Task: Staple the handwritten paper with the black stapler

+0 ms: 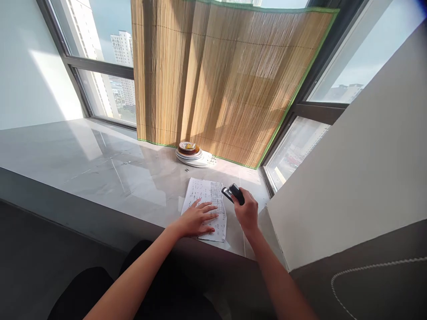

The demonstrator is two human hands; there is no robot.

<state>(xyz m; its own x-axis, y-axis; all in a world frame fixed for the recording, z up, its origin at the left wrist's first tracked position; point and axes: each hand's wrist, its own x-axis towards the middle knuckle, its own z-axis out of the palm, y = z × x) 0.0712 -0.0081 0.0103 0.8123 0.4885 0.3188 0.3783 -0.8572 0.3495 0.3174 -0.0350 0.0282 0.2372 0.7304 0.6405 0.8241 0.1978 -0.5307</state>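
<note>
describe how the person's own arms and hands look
The left arm and right arm are slim and bare, with no sleeve, watch or bracelet showing. The left hand and right hand are ungloved; no rings can be made out.

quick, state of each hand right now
Left hand: open, spread on the paper.
Right hand: closed, holding a black stapler.

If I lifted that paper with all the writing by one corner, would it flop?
Probably: the paper looks thin, with an uneven right edge. It might slide easily, since the ledge looks shiny, though the left hand spread on it would likely hold it.
</note>
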